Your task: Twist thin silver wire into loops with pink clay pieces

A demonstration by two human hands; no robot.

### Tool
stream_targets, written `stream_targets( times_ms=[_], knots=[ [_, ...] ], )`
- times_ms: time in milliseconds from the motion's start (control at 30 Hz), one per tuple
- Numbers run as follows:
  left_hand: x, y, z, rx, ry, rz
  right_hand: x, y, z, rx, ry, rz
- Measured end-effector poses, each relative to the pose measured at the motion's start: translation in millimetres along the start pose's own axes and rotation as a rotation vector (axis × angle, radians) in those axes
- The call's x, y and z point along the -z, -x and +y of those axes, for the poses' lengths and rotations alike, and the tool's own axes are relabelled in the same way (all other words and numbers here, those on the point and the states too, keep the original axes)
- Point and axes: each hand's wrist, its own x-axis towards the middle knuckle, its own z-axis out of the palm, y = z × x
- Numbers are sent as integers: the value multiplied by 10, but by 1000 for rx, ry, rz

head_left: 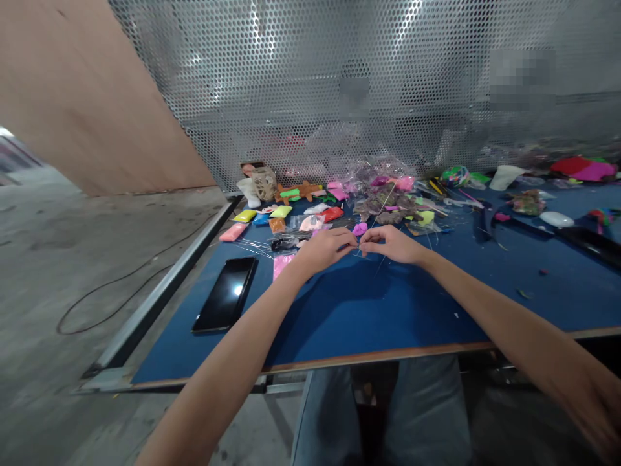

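Observation:
My left hand (326, 250) and my right hand (394, 244) meet over the blue table (339, 317), fingertips almost touching. Both are closed in a pinch on a thin wire (387, 203), which slants up and away from between them. Other fine strands show beside my right hand. A small purple lump of clay (359, 229) lies just beyond the fingertips. Under and left of my left wrist are a pink packet (281, 264) and a bundle of thin wires (257, 247). The exact grip of each finger is too small to make out.
A black phone (226, 294) lies on the left. Colored clay packets (233, 232), a woven ball (264, 184) and a heap of plastic bags (381, 184) line the back, before a perforated metal panel (301, 77). A white oval object (557, 219) and a black tray (594, 248) are right.

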Motion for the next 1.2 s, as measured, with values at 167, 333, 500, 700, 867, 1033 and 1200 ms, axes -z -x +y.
stream_targets(
  times_ms=[167,333,500,700,867,1033,1200],
  knots=[
    [14,-7,10,3,-21,-20,-4,-4,15,-10,-24,-16],
    [23,-2,22,8,-33,-35,3,-15,31,-2,-12,-24],
    [15,11,43,10,-28,-27,20,-16,4,29,28,15],
    [-24,18,39,-9,-58,16,44,-9,-4,65,53,28],
    [-19,31,48,-42,-97,52,34,-17,13,62,31,42],
    [-9,44,69,-82,-93,99,32,-14,-18,74,28,37],
    [-16,31,83,-90,-29,173,22,-9,-63,110,52,44]
  ],
)
